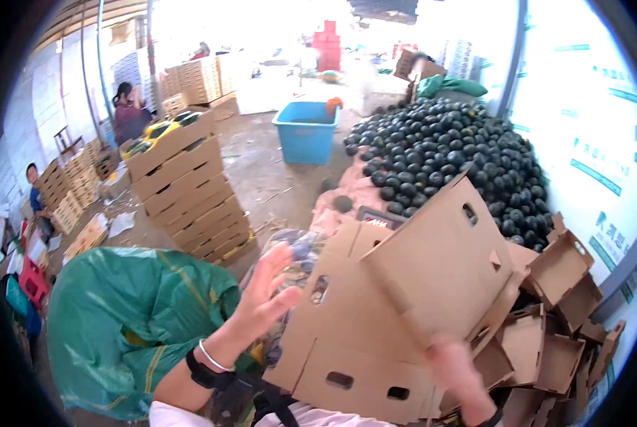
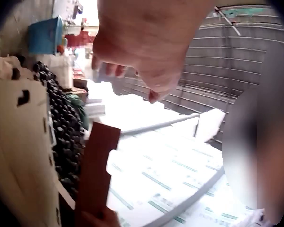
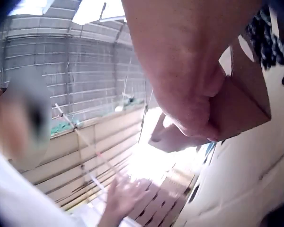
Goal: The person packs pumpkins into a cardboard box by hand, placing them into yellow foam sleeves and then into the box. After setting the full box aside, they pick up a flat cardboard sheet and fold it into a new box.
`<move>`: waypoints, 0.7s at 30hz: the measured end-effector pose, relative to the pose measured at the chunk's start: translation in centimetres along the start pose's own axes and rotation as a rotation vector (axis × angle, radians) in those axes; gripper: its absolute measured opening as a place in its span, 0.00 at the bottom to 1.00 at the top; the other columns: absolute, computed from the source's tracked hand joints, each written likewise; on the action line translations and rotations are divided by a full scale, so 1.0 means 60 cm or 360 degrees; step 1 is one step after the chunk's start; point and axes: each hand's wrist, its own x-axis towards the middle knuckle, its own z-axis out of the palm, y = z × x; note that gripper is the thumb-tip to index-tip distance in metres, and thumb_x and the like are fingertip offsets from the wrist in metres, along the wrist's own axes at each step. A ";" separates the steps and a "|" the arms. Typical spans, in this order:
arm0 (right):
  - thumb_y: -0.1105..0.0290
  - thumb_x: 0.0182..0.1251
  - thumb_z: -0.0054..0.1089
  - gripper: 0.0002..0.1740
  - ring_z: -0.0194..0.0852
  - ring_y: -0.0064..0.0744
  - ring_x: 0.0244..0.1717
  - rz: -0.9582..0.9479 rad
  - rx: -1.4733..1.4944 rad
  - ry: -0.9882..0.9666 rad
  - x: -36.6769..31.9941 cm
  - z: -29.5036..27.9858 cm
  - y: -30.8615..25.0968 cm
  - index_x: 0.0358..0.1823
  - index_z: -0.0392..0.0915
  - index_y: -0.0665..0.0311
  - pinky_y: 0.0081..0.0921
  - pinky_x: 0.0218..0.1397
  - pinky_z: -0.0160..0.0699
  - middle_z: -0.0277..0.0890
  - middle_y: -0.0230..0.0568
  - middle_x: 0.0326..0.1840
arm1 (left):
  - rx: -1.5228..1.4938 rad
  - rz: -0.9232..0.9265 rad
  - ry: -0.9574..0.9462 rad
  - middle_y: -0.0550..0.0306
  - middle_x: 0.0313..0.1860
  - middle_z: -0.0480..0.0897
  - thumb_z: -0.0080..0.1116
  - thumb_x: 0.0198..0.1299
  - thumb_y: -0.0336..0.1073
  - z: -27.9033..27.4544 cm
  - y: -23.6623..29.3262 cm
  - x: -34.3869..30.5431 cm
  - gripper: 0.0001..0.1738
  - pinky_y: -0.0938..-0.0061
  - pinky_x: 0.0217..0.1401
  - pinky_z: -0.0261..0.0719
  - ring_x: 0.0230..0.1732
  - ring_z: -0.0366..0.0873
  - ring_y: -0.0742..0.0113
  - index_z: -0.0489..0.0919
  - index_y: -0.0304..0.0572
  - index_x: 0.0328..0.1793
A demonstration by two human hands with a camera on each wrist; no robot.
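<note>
My right hand [image 1: 457,370], blurred in the head view, grips a partly folded cardboard carton [image 1: 439,263] by its near edge. In the right wrist view the fingers bend over the wall of that carton [image 3: 241,111]. The carton is tilted up above flat cardboard blanks [image 1: 375,345] with oval hand holes. To the left of them my left hand [image 1: 268,285] is raised in the air, fingers extended and holding nothing. From the left wrist, the hand [image 2: 137,52] appears apart from the carton [image 2: 97,163], whose lower end meets the right hand's fingers.
Dark round melons [image 1: 453,149] form a big heap ahead on the right. Folded open cartons [image 1: 539,341] lie piled at the right. A green sack [image 1: 140,320] stands at the left, before a leaning carton stack [image 1: 190,192]. Farther off are a blue tub [image 1: 307,135] and two people.
</note>
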 end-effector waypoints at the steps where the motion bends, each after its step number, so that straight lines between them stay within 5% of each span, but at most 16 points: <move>1: 0.69 0.54 0.66 0.11 0.81 0.41 0.44 -0.0263 -0.0243 -0.0237 -0.017 -0.002 -0.035 0.40 0.82 0.60 0.34 0.46 0.80 0.80 0.45 0.39 | -0.0160 -0.0247 0.0018 0.48 0.76 0.60 0.59 0.66 0.45 -0.015 -0.030 0.003 0.41 0.63 0.68 0.68 0.75 0.57 0.59 0.51 0.44 0.80; 3: 0.66 0.59 0.60 0.14 0.76 0.39 0.50 -0.0846 0.0447 -0.0547 -0.037 0.019 -0.044 0.45 0.79 0.63 0.33 0.52 0.74 0.79 0.45 0.44 | -0.0505 -0.0629 0.0062 0.47 0.73 0.64 0.57 0.67 0.42 -0.044 -0.113 0.006 0.41 0.64 0.68 0.69 0.72 0.62 0.60 0.50 0.44 0.80; 4: 0.64 0.62 0.57 0.16 0.74 0.38 0.53 -0.0792 0.0774 -0.0465 -0.034 0.027 -0.033 0.48 0.78 0.64 0.33 0.55 0.71 0.78 0.45 0.46 | -0.0496 -0.0703 -0.0025 0.48 0.73 0.64 0.56 0.68 0.42 -0.050 -0.127 -0.003 0.40 0.65 0.67 0.70 0.72 0.63 0.61 0.50 0.44 0.80; 7: 0.59 0.69 0.48 0.22 0.66 0.35 0.61 -0.0033 0.1212 0.0759 0.012 0.049 0.031 0.56 0.74 0.67 0.32 0.64 0.63 0.75 0.45 0.53 | -0.0569 -0.0910 -0.0222 0.49 0.71 0.67 0.53 0.69 0.40 -0.045 -0.096 -0.019 0.37 0.66 0.64 0.72 0.69 0.67 0.63 0.52 0.43 0.79; 8: 0.58 0.72 0.45 0.24 0.64 0.35 0.64 0.0228 0.1488 0.0774 0.031 0.068 0.042 0.59 0.73 0.68 0.31 0.67 0.60 0.75 0.45 0.55 | -0.0677 -0.0964 -0.0249 0.49 0.70 0.67 0.52 0.70 0.39 -0.041 -0.102 -0.024 0.35 0.66 0.63 0.73 0.67 0.68 0.64 0.53 0.42 0.79; 10: 0.55 0.77 0.38 0.28 0.59 0.33 0.70 0.0658 0.2159 0.0510 0.034 0.110 0.020 0.65 0.70 0.70 0.31 0.73 0.54 0.73 0.45 0.59 | -0.0810 -0.0950 -0.0337 0.51 0.66 0.72 0.52 0.69 0.36 -0.032 -0.128 -0.024 0.28 0.66 0.60 0.75 0.61 0.73 0.63 0.63 0.38 0.73; 12: 0.45 0.75 0.41 0.31 0.69 0.30 0.57 0.0165 0.2521 0.0462 0.051 0.127 0.029 0.57 0.74 0.69 0.30 0.59 0.69 0.71 0.39 0.56 | -0.0594 -0.0553 -0.0354 0.54 0.59 0.74 0.51 0.69 0.36 -0.027 -0.122 -0.011 0.24 0.70 0.59 0.75 0.57 0.75 0.66 0.65 0.38 0.69; 14: 0.45 0.73 0.45 0.30 0.70 0.32 0.57 -0.0160 0.2634 0.0381 0.072 0.175 0.081 0.55 0.76 0.68 0.29 0.60 0.69 0.72 0.40 0.56 | -0.0473 -0.0403 -0.0231 0.57 0.51 0.76 0.51 0.70 0.37 -0.032 -0.131 -0.021 0.12 0.75 0.56 0.74 0.51 0.75 0.71 0.73 0.38 0.54; 17: 0.43 0.70 0.50 0.31 0.71 0.34 0.56 -0.0355 0.2903 0.0102 0.085 0.203 0.110 0.52 0.77 0.67 0.29 0.62 0.69 0.73 0.43 0.55 | -0.0501 -0.0175 -0.0261 0.57 0.50 0.77 0.51 0.71 0.40 -0.027 -0.144 -0.036 0.11 0.77 0.52 0.74 0.50 0.74 0.73 0.74 0.39 0.41; 18: 0.42 0.69 0.51 0.31 0.71 0.35 0.56 -0.0426 0.2980 0.0005 0.086 0.204 0.119 0.51 0.78 0.66 0.30 0.62 0.69 0.73 0.44 0.55 | -0.0881 -0.0433 -0.0386 0.58 0.50 0.78 0.52 0.71 0.43 -0.038 -0.143 -0.030 0.15 0.79 0.51 0.73 0.50 0.74 0.74 0.77 0.37 0.42; 20: 0.46 0.67 0.58 0.28 0.72 0.34 0.56 -0.0525 0.3119 -0.0454 0.082 0.159 0.136 0.51 0.77 0.65 0.32 0.62 0.70 0.74 0.43 0.53 | -0.0611 -0.0660 -0.0827 0.58 0.50 0.78 0.51 0.71 0.48 -0.059 -0.128 0.001 0.20 0.78 0.53 0.72 0.51 0.74 0.73 0.77 0.35 0.49; 21: 0.47 0.68 0.57 0.26 0.71 0.35 0.56 -0.0462 0.2577 -0.0607 0.084 0.120 0.128 0.51 0.76 0.65 0.33 0.62 0.70 0.74 0.43 0.54 | -0.0474 -0.0774 -0.1046 0.59 0.50 0.78 0.51 0.71 0.50 -0.065 -0.114 0.021 0.23 0.78 0.53 0.72 0.51 0.74 0.73 0.77 0.34 0.52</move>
